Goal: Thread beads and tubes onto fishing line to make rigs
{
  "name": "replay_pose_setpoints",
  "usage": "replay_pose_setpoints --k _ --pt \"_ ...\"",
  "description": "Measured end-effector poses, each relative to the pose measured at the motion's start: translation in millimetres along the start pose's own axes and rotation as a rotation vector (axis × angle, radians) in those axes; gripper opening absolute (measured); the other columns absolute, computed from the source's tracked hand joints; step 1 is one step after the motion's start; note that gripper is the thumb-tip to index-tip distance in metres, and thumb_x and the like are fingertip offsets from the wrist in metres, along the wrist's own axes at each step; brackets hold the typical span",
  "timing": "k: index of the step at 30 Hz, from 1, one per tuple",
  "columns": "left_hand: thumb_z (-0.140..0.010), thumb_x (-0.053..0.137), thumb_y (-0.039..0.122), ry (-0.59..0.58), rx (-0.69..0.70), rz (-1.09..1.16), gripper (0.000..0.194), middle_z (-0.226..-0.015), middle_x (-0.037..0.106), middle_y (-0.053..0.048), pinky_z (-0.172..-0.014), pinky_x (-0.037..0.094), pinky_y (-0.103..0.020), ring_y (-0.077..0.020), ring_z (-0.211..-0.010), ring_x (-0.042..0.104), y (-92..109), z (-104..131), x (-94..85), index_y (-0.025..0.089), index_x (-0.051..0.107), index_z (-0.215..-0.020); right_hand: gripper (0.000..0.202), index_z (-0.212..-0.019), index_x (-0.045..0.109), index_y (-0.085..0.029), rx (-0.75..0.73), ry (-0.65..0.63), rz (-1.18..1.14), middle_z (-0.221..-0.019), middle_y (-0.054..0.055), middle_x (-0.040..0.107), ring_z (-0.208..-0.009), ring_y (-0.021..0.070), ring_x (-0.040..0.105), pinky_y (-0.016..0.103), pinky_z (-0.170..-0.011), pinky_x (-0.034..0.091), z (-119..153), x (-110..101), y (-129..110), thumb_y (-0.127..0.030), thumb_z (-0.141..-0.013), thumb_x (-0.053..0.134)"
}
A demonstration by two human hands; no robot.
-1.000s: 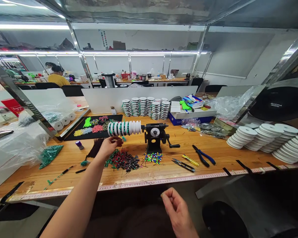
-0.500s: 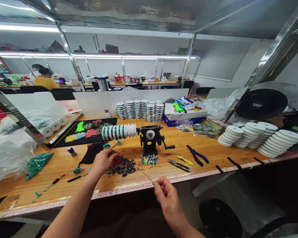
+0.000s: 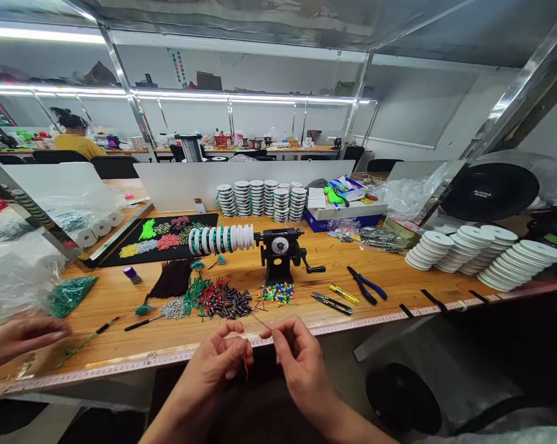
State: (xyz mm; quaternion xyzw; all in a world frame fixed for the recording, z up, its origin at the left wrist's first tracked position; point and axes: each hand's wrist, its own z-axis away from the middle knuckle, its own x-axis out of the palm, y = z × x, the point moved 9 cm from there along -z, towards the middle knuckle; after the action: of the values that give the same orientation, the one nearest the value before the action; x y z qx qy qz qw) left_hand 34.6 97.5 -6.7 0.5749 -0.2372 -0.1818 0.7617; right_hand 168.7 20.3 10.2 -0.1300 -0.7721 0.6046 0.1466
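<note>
Just past the front edge of the bench, my left hand [image 3: 222, 353] is pinched closed on a short red strand [image 3: 246, 365] that hangs below its fingertips. Close beside it, my right hand [image 3: 299, 351] pinches a thin wire-like rod [image 3: 261, 322], whose free end points up and left over the bench edge. Behind both hands lies a pile of small red and black cylindrical pieces [image 3: 229, 301], with green pieces [image 3: 196, 295] and silver ones [image 3: 173, 308] to its left. Small multicoloured beads [image 3: 278, 293] are heaped on the right.
A hand-cranked winder [image 3: 279, 253] carries a row of white spools [image 3: 222, 239]. Snips [image 3: 332, 303], a yellow-handled tool [image 3: 344, 293] and pliers [image 3: 367, 285] lie at right, near stacked white discs [image 3: 521, 266]. Another person's hand [image 3: 26, 340] rests at far left beside a green bag [image 3: 72, 296].
My left hand has come back from the pile toward my right hand, now with a red strand. My right hand has moved slightly, still pinching the rod. Another person's hand has appeared at left.
</note>
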Motion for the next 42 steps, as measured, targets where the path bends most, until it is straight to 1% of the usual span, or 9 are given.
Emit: replay_pose_setpoints --k 3,6,12,15,21,27,30,36,42 --pt "-0.061 0.091 0.051 -0.073 -0.123 0.229 0.057 -0.059 0.062 0.001 -0.041 0.02 -0.015 -0.0045 -0.045 0.042 -25 11 22.7 0.018 0.056 -0.09 0.025 -0.09 0.06 -0.018 -0.029 -0.105 -0.02 -0.082 0.003 0.064 -0.069 0.0153 0.061 0.025 -0.067 0.048 8 17 -6 -0.039 -0.102 0.052" --pt "-0.058 0.094 0.048 -0.098 -0.178 0.283 0.057 -0.059 0.062 0.001 -0.04 0.019 -0.014 -0.0064 -0.049 0.049 -31 15 31.5 0.017 0.057 -0.088 0.021 -0.086 0.059 -0.019 -0.109 -0.134 0.052 -0.074 0.0 0.06 -0.062 0.0137 0.059 0.023 -0.061 0.047 13 20 -14 -0.031 -0.101 0.052" --pt "-0.055 0.093 0.052 -0.125 -0.201 0.157 0.051 -0.062 0.064 -0.002 -0.041 0.021 -0.015 -0.0074 -0.051 0.055 -32 19 35.7 0.011 0.069 -0.077 0.016 -0.092 0.055 -0.022 -0.505 -0.051 0.339 -0.079 0.001 0.058 -0.071 0.016 0.056 0.024 -0.066 0.044 23 11 -40 -0.014 -0.101 0.046" --pt "-0.061 0.09 0.052 -0.144 -0.164 0.063 0.045 -0.064 0.066 -0.004 -0.043 0.026 -0.015 -0.0069 -0.051 0.054 -33 20 35.2 0.011 0.071 -0.067 0.016 -0.092 0.053 -0.022 -0.581 -0.03 0.4 -0.079 0.001 0.057 -0.071 0.0166 0.054 0.025 -0.066 0.045 27 11 -41 -0.012 -0.101 0.044" --pt "-0.068 0.088 0.043 0.007 -0.174 0.178 0.032 -0.08 0.074 -0.007 -0.064 0.047 -0.018 -0.0155 -0.077 0.065 -45 23 22.8 0.015 0.078 -0.08 0.012 -0.091 0.056 -0.021 -0.38 0.058 0.304 -0.079 0.0 0.06 -0.068 0.0141 0.059 0.021 -0.063 0.046 24 -6 -22 -0.015 -0.099 0.049" --pt "-0.068 0.089 0.038 0.1 -0.153 0.328 0.03 -0.091 0.074 -0.007 -0.081 0.05 -0.023 -0.0179 -0.09 0.062 -49 22 19.5 0.016 0.081 -0.085 0.015 -0.085 0.057 -0.022 -0.354 -0.058 0.398 -0.079 0.0 0.064 -0.071 0.0154 0.061 0.023 -0.066 0.044 30 3 -15 -0.014 -0.095 0.048" --pt "-0.067 0.09 0.035 0.083 -0.163 0.372 0.025 -0.088 0.072 -0.005 -0.082 0.05 -0.024 -0.0171 -0.088 0.059 -45 23 21.3 0.016 0.08 -0.08 0.016 -0.083 0.057 -0.021 -0.282 -0.125 0.379 -0.081 0.001 0.065 -0.074 0.0161 0.06 0.024 -0.068 0.043 28 7 -13 -0.017 -0.095 0.048" --pt "-0.061 0.093 0.034 -0.037 -0.269 0.488 0.028 -0.085 0.067 -0.004 -0.078 0.048 -0.025 -0.0177 -0.089 0.056 -46 26 31.9 0.016 0.078 -0.078 0.027 -0.088 0.061 -0.019 0.087 -0.283 0.039 -0.084 0.002 0.064 -0.08 0.0172 0.06 0.026 -0.073 0.047 8 11 3 -0.042 -0.099 0.053" --pt "-0.071 0.086 0.028 -0.165 -0.282 0.525 0.018 -0.079 0.061 -0.003 -0.075 0.044 -0.024 -0.0143 -0.08 0.054 -51 29 41.3 0.015 0.075 -0.077 0.039 -0.076 0.061 -0.017 0.221 -0.347 -0.122 -0.069 0.0 0.06 -0.065 0.015 0.056 0.025 -0.064 0.045 2 21 15 -0.054 -0.088 0.067"
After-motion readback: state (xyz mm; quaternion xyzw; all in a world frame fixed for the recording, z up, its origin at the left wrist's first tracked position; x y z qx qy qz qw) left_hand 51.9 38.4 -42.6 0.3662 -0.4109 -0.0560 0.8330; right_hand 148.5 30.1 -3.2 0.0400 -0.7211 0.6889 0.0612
